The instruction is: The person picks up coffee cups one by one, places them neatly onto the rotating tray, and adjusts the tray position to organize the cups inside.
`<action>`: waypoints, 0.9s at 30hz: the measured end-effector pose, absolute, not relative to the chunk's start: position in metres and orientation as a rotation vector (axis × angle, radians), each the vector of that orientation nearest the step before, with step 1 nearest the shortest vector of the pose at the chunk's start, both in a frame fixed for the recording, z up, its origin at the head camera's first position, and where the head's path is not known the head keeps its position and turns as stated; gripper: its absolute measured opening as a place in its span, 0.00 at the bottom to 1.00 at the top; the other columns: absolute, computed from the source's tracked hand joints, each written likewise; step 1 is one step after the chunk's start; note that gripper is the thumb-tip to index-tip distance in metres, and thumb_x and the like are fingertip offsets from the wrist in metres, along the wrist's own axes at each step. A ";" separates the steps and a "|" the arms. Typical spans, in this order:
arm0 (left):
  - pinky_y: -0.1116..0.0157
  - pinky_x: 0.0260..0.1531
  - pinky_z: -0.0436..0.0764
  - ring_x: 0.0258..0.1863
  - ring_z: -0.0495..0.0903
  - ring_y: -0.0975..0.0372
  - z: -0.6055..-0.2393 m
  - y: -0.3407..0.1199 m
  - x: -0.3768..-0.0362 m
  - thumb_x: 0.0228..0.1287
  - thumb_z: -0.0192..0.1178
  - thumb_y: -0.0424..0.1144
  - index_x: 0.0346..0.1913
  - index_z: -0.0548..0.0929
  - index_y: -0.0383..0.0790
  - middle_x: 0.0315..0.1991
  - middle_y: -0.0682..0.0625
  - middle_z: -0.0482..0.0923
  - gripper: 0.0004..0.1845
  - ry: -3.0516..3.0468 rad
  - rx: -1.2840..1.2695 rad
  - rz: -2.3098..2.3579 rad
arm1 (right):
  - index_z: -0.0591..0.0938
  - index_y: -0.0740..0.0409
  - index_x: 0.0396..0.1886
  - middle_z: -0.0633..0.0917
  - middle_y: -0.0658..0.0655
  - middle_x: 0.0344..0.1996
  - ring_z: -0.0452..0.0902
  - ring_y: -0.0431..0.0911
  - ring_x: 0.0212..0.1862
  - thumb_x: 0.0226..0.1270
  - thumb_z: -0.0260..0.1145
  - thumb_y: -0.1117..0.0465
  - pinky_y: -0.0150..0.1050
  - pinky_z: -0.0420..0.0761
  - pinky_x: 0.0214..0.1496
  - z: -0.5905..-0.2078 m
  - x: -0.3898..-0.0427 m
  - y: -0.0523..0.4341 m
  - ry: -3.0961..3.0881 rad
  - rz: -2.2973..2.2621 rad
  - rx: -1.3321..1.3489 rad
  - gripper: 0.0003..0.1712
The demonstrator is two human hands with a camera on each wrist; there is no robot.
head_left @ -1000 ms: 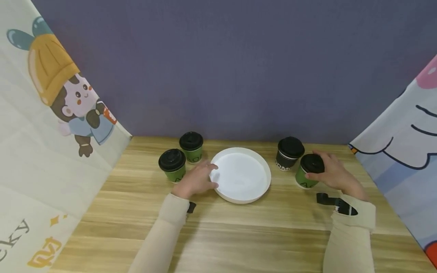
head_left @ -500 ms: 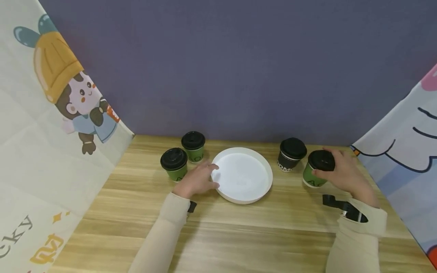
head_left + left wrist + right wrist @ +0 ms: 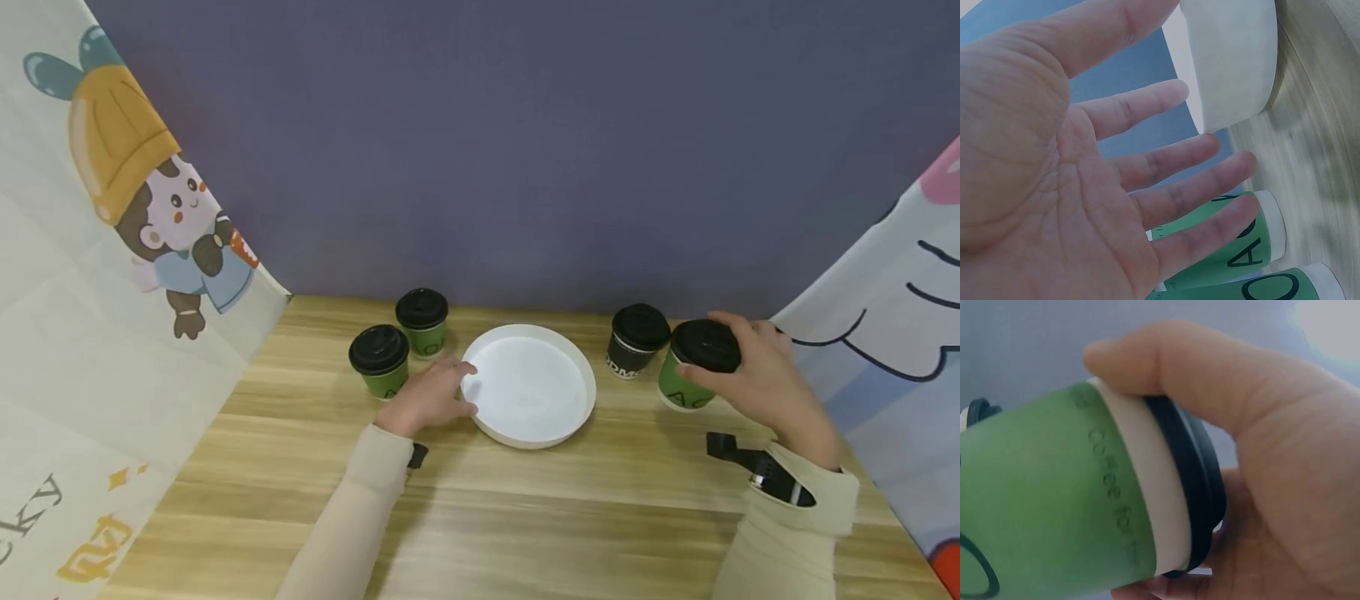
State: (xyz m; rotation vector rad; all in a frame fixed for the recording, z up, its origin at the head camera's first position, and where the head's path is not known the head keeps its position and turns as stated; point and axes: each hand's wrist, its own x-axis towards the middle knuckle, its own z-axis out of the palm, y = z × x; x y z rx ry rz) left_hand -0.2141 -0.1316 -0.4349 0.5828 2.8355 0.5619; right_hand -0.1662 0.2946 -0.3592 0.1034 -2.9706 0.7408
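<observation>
Far left: cartoon cloth point(image 3: 112, 250) hanging beside the tabletop point(image 3: 525, 500). On the wood near the back, two green cups point(image 3: 380, 362) with black lids, standing upright just beside each other, the nearer one left of the farther point(image 3: 422, 322). Next, left hand point(image 3: 429, 395) lying flat with fingers straight and spread, fingertips touching the left rim of the white plate point(image 3: 558, 429); in the left wrist view, open palm point(image 3: 1054, 187) with the plate's wall point(image 3: 1235, 56) above and the green cups below the fingers. Plate sitting mid-tabletop, between the two pairs of cups. Right of it, a black cup point(image 3: 636, 340) upright on the wood. Just beside that, a green cup point(image 3: 693, 375) gripped at the lid by the right hand point(image 3: 765, 379), fingers curled round the rim, cup tilted and apparently lifted off the tabletop; close up, thumb point(image 3: 1166, 356) over the black lid edge. Far right: second printed cloth point(image 3: 900, 292).
</observation>
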 end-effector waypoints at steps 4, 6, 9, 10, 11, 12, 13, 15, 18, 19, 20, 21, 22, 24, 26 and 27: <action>0.50 0.71 0.71 0.76 0.65 0.49 -0.435 -0.133 -0.213 0.64 0.71 0.48 0.71 0.74 0.42 0.75 0.42 0.68 0.35 2.822 0.581 0.564 | 0.59 0.58 0.80 0.57 0.82 0.70 0.50 0.78 0.67 0.62 0.73 0.37 0.74 0.65 0.49 -0.358 -0.165 0.282 -2.950 0.748 0.147 0.57; 0.50 0.71 0.71 0.77 0.65 0.50 -0.435 -0.133 -0.213 0.65 0.71 0.49 0.72 0.74 0.42 0.75 0.43 0.67 0.35 2.817 0.577 0.563 | 0.60 0.56 0.80 0.58 0.80 0.71 0.51 0.75 0.67 0.61 0.74 0.37 0.74 0.64 0.51 -0.357 -0.165 0.275 -2.931 0.767 0.180 0.56; 0.50 0.72 0.69 0.78 0.62 0.50 -0.435 -0.134 -0.213 0.65 0.70 0.49 0.72 0.74 0.43 0.76 0.43 0.66 0.35 2.812 0.562 0.562 | 0.61 0.53 0.80 0.60 0.77 0.70 0.54 0.69 0.64 0.60 0.75 0.37 0.71 0.67 0.51 -0.354 -0.165 0.262 -2.907 0.804 0.232 0.56; 0.50 0.72 0.69 0.78 0.61 0.49 -0.435 -0.134 -0.213 0.65 0.70 0.49 0.72 0.73 0.43 0.76 0.43 0.66 0.35 2.809 0.557 0.565 | 0.61 0.52 0.80 0.60 0.76 0.70 0.55 0.67 0.63 0.59 0.75 0.37 0.70 0.68 0.51 -0.352 -0.164 0.257 -2.906 0.813 0.254 0.56; 0.50 0.73 0.69 0.79 0.61 0.49 -0.435 -0.134 -0.213 0.65 0.70 0.49 0.72 0.73 0.43 0.76 0.43 0.66 0.35 2.808 0.555 0.562 | 0.61 0.51 0.80 0.61 0.74 0.70 0.55 0.66 0.63 0.59 0.76 0.37 0.70 0.68 0.51 -0.351 -0.164 0.251 -2.899 0.823 0.283 0.55; 0.50 0.73 0.69 0.79 0.60 0.49 -0.435 -0.134 -0.212 0.65 0.70 0.49 0.72 0.73 0.43 0.76 0.43 0.66 0.35 2.807 0.552 0.559 | 0.62 0.51 0.80 0.62 0.74 0.69 0.56 0.66 0.62 0.59 0.76 0.38 0.68 0.69 0.51 -0.350 -0.164 0.246 -2.885 0.833 0.317 0.55; 0.49 0.72 0.69 0.79 0.60 0.49 -0.435 -0.135 -0.212 0.65 0.70 0.49 0.72 0.73 0.43 0.76 0.43 0.66 0.35 2.806 0.550 0.562 | 0.62 0.50 0.80 0.63 0.73 0.68 0.56 0.65 0.62 0.59 0.76 0.38 0.67 0.70 0.51 -0.349 -0.165 0.240 -2.875 0.838 0.350 0.54; 0.49 0.72 0.70 0.79 0.61 0.49 -0.435 -0.136 -0.212 0.66 0.70 0.49 0.72 0.73 0.43 0.76 0.43 0.66 0.35 2.808 0.551 0.560 | 0.64 0.49 0.79 0.66 0.71 0.66 0.57 0.64 0.61 0.59 0.77 0.40 0.65 0.70 0.51 -0.346 -0.168 0.229 -2.839 0.844 0.427 0.53; 0.49 0.70 0.71 0.77 0.64 0.50 -0.435 -0.136 -0.212 0.66 0.70 0.50 0.72 0.73 0.43 0.75 0.43 0.67 0.35 2.815 0.560 0.554 | 0.66 0.47 0.78 0.69 0.68 0.63 0.59 0.62 0.60 0.58 0.78 0.42 0.61 0.69 0.52 -0.346 -0.172 0.212 -2.779 0.864 0.513 0.51; 0.49 0.70 0.72 0.76 0.65 0.50 -0.435 -0.135 -0.212 0.66 0.70 0.50 0.72 0.74 0.43 0.75 0.43 0.68 0.35 2.816 0.565 0.552 | 0.66 0.47 0.78 0.69 0.67 0.62 0.60 0.61 0.59 0.58 0.79 0.42 0.60 0.69 0.52 -0.346 -0.173 0.207 -2.765 0.872 0.534 0.51; 0.49 0.69 0.73 0.76 0.66 0.50 -0.435 -0.135 -0.212 0.66 0.70 0.50 0.72 0.74 0.43 0.74 0.43 0.68 0.35 2.818 0.568 0.549 | 0.66 0.47 0.78 0.70 0.67 0.62 0.60 0.61 0.60 0.58 0.79 0.43 0.60 0.69 0.52 -0.347 -0.174 0.202 -2.752 0.879 0.551 0.51; 0.50 0.69 0.73 0.75 0.67 0.50 -0.435 -0.135 -0.213 0.65 0.70 0.50 0.72 0.74 0.43 0.74 0.43 0.68 0.35 2.818 0.569 0.546 | 0.67 0.46 0.77 0.70 0.66 0.62 0.60 0.61 0.60 0.57 0.79 0.43 0.61 0.70 0.53 -0.348 -0.175 0.198 -2.743 0.887 0.565 0.51; 0.50 0.68 0.73 0.75 0.67 0.50 -0.435 -0.134 -0.213 0.65 0.70 0.50 0.72 0.74 0.43 0.74 0.43 0.69 0.35 2.818 0.571 0.544 | 0.67 0.46 0.77 0.70 0.66 0.62 0.60 0.61 0.60 0.57 0.79 0.44 0.61 0.70 0.53 -0.350 -0.176 0.194 -2.735 0.894 0.579 0.51; 0.49 0.69 0.73 0.75 0.67 0.50 -0.435 -0.134 -0.213 0.65 0.70 0.50 0.72 0.74 0.44 0.74 0.43 0.69 0.35 2.815 0.568 0.532 | 0.67 0.47 0.77 0.70 0.66 0.63 0.60 0.62 0.61 0.57 0.80 0.44 0.62 0.70 0.54 -0.354 -0.178 0.188 -2.726 0.895 0.602 0.51; 0.48 0.70 0.72 0.77 0.64 0.49 -0.435 -0.134 -0.213 0.65 0.70 0.50 0.72 0.74 0.44 0.74 0.43 0.68 0.34 2.813 0.564 0.528 | 0.66 0.48 0.78 0.70 0.67 0.63 0.60 0.63 0.62 0.57 0.80 0.45 0.64 0.70 0.55 -0.359 -0.180 0.184 -2.720 0.890 0.624 0.52; 0.48 0.70 0.72 0.78 0.63 0.49 -0.435 -0.134 -0.213 0.65 0.70 0.50 0.72 0.74 0.44 0.75 0.43 0.68 0.34 2.813 0.562 0.526 | 0.66 0.49 0.78 0.70 0.67 0.63 0.60 0.63 0.62 0.57 0.80 0.45 0.64 0.70 0.56 -0.361 -0.181 0.182 -2.717 0.888 0.632 0.52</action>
